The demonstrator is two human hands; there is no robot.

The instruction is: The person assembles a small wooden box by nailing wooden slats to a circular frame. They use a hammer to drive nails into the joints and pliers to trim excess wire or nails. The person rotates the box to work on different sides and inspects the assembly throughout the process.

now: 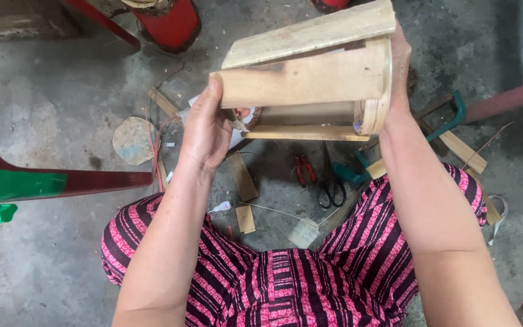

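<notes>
A pale wooden frame made of flat slats (310, 75) fixed to a round wooden disc (379, 85) is held sideways above my lap. My left hand (206, 130) grips the open ends of the slats, thumb pressed on the front slat. My right hand (399, 66) holds the disc end from behind, mostly hidden by the wood. One wide slat (310, 33) lies loosely slanted across the top. A narrower slat (304, 132) runs along the bottom.
On the concrete floor lie black-handled scissors (331, 191), red-handled pliers (304, 169), a teal-framed saw (449, 118), wood offcuts (243, 181), a small glue tube (220, 207) and a round flat disc (133, 140). Red and green plastic chair legs (62, 181) stand at left.
</notes>
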